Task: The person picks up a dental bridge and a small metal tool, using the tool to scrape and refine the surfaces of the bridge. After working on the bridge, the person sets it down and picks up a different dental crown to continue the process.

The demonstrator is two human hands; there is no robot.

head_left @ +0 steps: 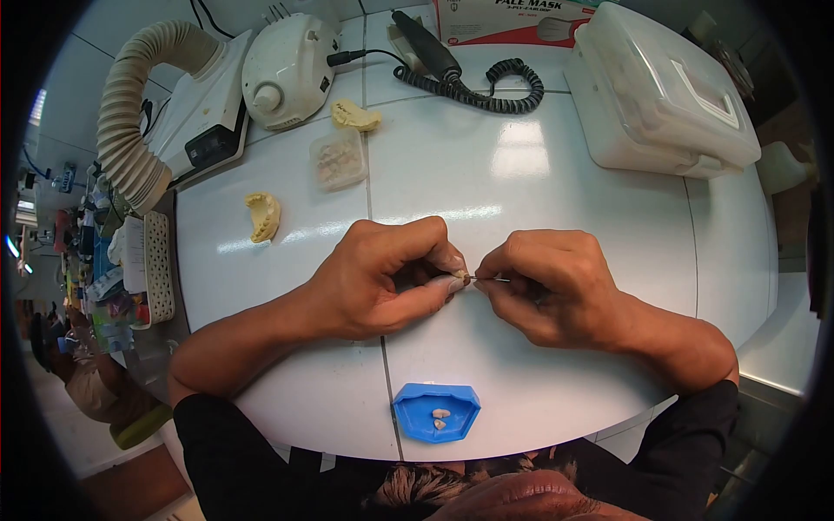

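Observation:
My left hand (391, 276) pinches a tiny pale piece (461, 275), possibly a dental crown, between thumb and forefinger over the middle of the table. The fingers cover most of the piece. From the other side, my right hand (556, 286) grips a thin metal rod (491, 279), like a bur or pin, whose tip meets the small piece. Below the hands, near the front edge, a blue tray (404, 408) holds small tooth-shaped pieces (441, 414). Off to the left stands a yellowish dental cast (262, 217), apart from my left hand.
Another dental cast (355, 115) lies beside a clear box (338, 165) of small pieces. Behind are a white control unit (289, 69), a black corded handpiece (427, 45), a ribbed hose (130, 104), a face mask box (512, 23) and a lidded plastic case (660, 95).

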